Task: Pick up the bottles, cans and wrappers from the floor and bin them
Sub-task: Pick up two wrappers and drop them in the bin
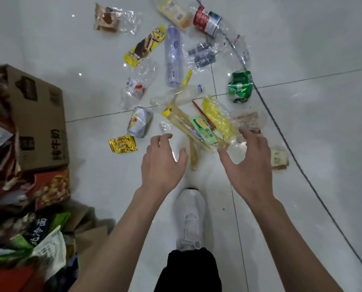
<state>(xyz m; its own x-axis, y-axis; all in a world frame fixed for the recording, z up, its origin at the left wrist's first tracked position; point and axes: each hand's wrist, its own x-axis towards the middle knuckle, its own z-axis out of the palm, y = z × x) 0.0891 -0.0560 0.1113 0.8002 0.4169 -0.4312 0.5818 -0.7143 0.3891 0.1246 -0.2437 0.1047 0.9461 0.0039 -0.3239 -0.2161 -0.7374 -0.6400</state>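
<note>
L hand (163, 163) & R hand (248, 163) apart, fingers spread, empty; green-label wrapper (202, 128) lies diagonal between them, near end by R thumb.

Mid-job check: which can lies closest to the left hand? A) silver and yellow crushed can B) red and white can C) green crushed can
A: the silver and yellow crushed can lies just beyond the left hand; the green can and the red and white can lie farther off.

Crushed green metal can (240, 86); crumpled gold foil wrapper (122, 144); pale lilac plastic bottle (172, 56); white tiled floor (323, 123); brown cardboard box (39, 114), black print.
</note>
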